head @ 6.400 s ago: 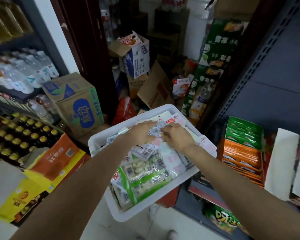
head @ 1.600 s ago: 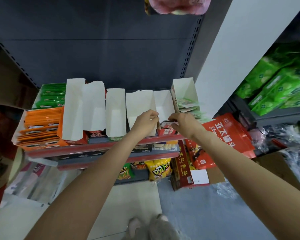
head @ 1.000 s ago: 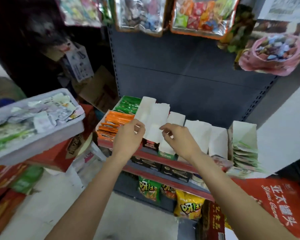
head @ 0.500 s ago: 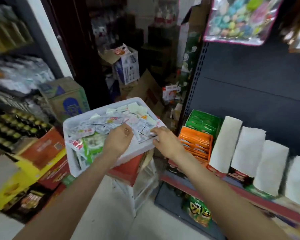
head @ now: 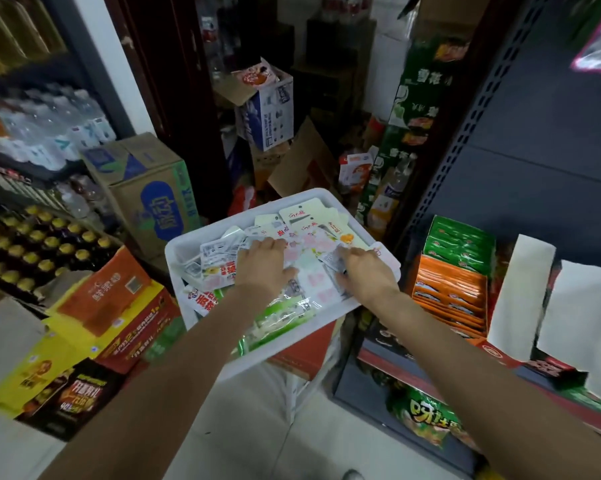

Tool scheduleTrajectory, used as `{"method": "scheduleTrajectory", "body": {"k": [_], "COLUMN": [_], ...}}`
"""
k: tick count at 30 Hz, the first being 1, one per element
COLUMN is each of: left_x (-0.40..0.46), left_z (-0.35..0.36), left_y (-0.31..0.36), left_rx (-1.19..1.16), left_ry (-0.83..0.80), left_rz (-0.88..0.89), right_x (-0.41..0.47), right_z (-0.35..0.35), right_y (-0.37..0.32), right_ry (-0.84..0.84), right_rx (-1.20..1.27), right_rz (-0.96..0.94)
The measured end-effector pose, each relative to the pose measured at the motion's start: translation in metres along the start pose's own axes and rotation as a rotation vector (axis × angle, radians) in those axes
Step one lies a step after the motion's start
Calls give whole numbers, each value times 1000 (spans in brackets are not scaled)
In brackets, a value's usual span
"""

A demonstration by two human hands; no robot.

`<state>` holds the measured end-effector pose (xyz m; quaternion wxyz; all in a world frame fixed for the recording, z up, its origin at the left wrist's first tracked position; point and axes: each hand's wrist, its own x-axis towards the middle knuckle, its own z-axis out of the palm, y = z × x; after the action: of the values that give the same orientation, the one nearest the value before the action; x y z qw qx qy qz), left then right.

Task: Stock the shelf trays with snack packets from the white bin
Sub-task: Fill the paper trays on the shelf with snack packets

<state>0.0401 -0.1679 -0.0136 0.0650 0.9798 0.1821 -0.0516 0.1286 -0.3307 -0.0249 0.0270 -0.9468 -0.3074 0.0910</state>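
The white bin (head: pixel 174 249) stands in front of me, heaped with small snack packets (head: pixel 313 233), mostly white and pink, with green ones lower down. My left hand (head: pixel 262 263) lies palm down on the heap, fingers spread over the packets. At the bin's right side, the fingers and thumb of my right hand (head: pixel 365 271) pinch a small silvery packet (head: pixel 330 259). To the right, shelf trays hold orange packets (head: pixel 448 292) and green packets (head: pixel 460 240). Beside them stand white cardboard trays (head: pixel 521 289) whose insides are hidden.
The bin rests on a red carton (head: pixel 302 355) over a white crate. Cardboard boxes (head: pixel 146 188) and drink cartons (head: pixel 101 306) crowd the floor at left, below bottle shelves (head: pixel 32 133). Chip bags (head: pixel 427 417) fill the lower shelf at right.
My view swung from the shelf trays back to the bin. Both hands left the trays and moved onto the heap, and the right hand has closed on a packet.
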Motion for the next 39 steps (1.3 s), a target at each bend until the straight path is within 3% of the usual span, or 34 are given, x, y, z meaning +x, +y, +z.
{"method": "scheduleTrajectory", "body": {"k": [4,7,13,20,22,25,28,32,39], "left_x": [-3,-4,-11,-29,-28,-17,-14,-19,-49], "left_z": [-4,-6,-4,-34,-43,-48,-44,-41,-35], "left_y": [3,1,-3,8,22,50,89,153,283], "left_rx": [172,125,-313,-616,-752,-1016,-1138,-1270,-1392], "left_ry": [101,134,112,481,509,415,227,159,-80], "left_rz": [99,139,150,250,235,167,139,124,238], "right_x": [-1,-1,-16,-44,-53,-66,-84,-119,-206], "right_z": [-4,-9,-15,-24,-29,-44,-58,-61,-60], "right_y": [-10,-13,-4,23,34,50,71,110,218], "right_ry": [32,37,-9,210,261,335,340,299,567], "right_rx": [-158,-168,-48,228,410,716,1050,1391,1309], "right_rz": [0,11,17,138,184,260,338,380,453]}}
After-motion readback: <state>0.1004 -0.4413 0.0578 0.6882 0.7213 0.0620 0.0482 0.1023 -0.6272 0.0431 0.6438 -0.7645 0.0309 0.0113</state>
